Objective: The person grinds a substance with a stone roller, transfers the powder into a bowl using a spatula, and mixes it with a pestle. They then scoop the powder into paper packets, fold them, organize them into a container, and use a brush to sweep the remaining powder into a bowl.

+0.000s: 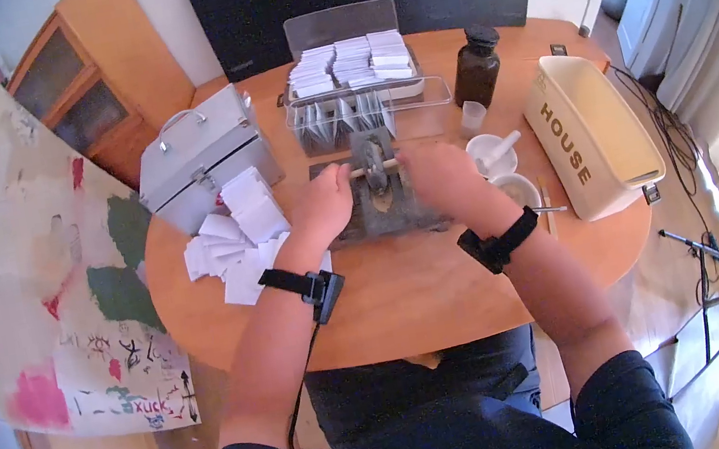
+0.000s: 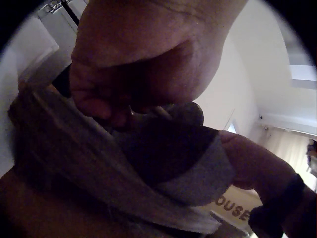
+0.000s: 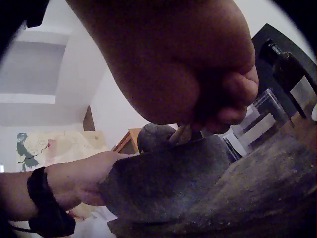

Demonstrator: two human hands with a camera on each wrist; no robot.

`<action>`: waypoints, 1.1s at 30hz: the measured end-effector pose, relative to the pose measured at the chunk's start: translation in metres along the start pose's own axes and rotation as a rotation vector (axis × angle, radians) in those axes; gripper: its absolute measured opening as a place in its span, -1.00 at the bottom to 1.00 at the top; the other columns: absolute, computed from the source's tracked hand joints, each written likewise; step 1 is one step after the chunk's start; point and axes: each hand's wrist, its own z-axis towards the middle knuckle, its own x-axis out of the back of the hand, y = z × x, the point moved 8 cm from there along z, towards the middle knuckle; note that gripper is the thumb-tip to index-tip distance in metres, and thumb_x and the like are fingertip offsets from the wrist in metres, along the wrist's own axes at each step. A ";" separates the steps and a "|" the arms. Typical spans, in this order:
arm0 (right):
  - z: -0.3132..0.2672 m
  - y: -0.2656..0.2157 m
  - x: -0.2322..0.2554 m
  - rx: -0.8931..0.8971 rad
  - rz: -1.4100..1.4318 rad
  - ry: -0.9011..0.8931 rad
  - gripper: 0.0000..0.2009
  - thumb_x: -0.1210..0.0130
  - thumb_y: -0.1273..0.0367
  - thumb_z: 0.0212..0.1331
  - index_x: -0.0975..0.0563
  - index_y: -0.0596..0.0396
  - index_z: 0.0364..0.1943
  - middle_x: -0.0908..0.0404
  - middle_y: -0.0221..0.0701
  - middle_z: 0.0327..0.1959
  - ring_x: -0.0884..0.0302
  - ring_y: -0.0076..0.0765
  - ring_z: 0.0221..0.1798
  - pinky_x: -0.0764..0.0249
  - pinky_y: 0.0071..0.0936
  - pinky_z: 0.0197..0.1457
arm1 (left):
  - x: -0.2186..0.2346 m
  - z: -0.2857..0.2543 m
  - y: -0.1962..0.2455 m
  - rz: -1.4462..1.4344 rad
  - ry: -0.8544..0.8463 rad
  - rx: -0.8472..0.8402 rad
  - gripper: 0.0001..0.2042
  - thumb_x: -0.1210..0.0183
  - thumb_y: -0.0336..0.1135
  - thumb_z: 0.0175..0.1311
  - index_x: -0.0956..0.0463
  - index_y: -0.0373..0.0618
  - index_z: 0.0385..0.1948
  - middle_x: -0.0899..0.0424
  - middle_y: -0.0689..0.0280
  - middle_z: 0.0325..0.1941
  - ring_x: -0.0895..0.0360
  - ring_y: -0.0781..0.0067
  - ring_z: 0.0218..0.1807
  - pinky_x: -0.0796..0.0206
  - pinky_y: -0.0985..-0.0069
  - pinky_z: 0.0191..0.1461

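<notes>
In the head view, a grey stone grinding wheel (image 1: 375,165) stands upright in a long grey stone grinding trough (image 1: 385,220) at the table's middle. A pale wooden axle handle (image 1: 358,172) sticks out on both sides of the wheel. My left hand (image 1: 324,202) grips the handle's left end, and my right hand (image 1: 446,174) grips the right end. In the right wrist view, the curled fingers (image 3: 230,106) close round the handle above the trough (image 3: 168,178). The left wrist view is dark; the trough's rounded end (image 2: 203,178) shows below the left fist (image 2: 143,64). Whatever lies in the trough is hidden.
White paper packets (image 1: 233,236) lie left, before a silver case (image 1: 210,154). Behind stand a tray of packets (image 1: 349,64) and a clear divided box (image 1: 419,96). Rightward are a brown jar (image 1: 477,72), plastic cup (image 1: 473,117), white mortar (image 1: 491,155), bowl (image 1: 520,190) and cream bin (image 1: 588,139).
</notes>
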 end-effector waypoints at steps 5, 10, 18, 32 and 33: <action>0.002 -0.001 0.000 -0.008 -0.015 -0.046 -0.79 0.07 0.35 0.30 -0.60 0.04 -0.17 -0.67 -0.12 -0.26 -0.66 0.06 -0.18 -0.56 -0.03 -0.10 | 0.001 -0.001 0.002 -0.138 0.065 -0.073 -0.59 0.24 -0.07 0.53 -0.50 -0.23 -0.18 -0.64 -0.12 -0.12 -0.55 -0.23 -0.02 -0.36 -0.01 0.04; 0.001 -0.004 0.006 -0.016 -0.036 -0.053 -0.75 0.10 0.29 0.35 -0.60 0.08 -0.19 -0.67 -0.07 -0.24 -0.64 0.12 -0.16 -0.54 0.01 -0.09 | 0.002 -0.004 0.005 -0.057 -0.002 -0.007 -0.58 0.25 -0.09 0.53 -0.51 -0.25 -0.12 -0.64 -0.11 -0.09 -0.54 -0.21 0.01 -0.35 0.00 0.07; 0.005 -0.002 0.000 -0.017 -0.038 -0.049 -0.68 0.16 0.22 0.43 -0.58 0.11 -0.20 -0.66 -0.04 -0.21 -0.62 0.19 -0.13 -0.51 0.07 -0.06 | 0.001 -0.005 0.001 -0.044 0.030 0.013 -0.56 0.26 -0.04 0.52 -0.53 -0.17 -0.05 -0.63 -0.10 -0.02 -0.55 -0.17 0.05 -0.36 0.02 0.09; 0.005 0.002 -0.003 -0.033 -0.017 -0.060 -0.73 0.13 0.24 0.40 -0.54 0.08 -0.14 -0.65 0.01 -0.22 -0.61 0.21 -0.11 -0.49 0.11 -0.06 | -0.005 -0.001 -0.003 -0.177 0.135 -0.087 -0.61 0.19 -0.11 0.51 -0.54 -0.23 -0.19 -0.66 -0.14 -0.21 -0.59 -0.23 -0.10 -0.38 -0.03 -0.04; 0.005 0.003 -0.003 -0.039 -0.008 -0.062 -0.74 0.14 0.23 0.41 -0.53 0.06 -0.13 -0.65 0.02 -0.23 -0.61 0.23 -0.12 -0.48 0.12 -0.07 | -0.003 -0.004 -0.002 -0.139 0.084 -0.046 -0.60 0.21 -0.06 0.51 -0.53 -0.18 -0.16 -0.66 -0.11 -0.17 -0.59 -0.21 -0.07 -0.38 -0.02 -0.01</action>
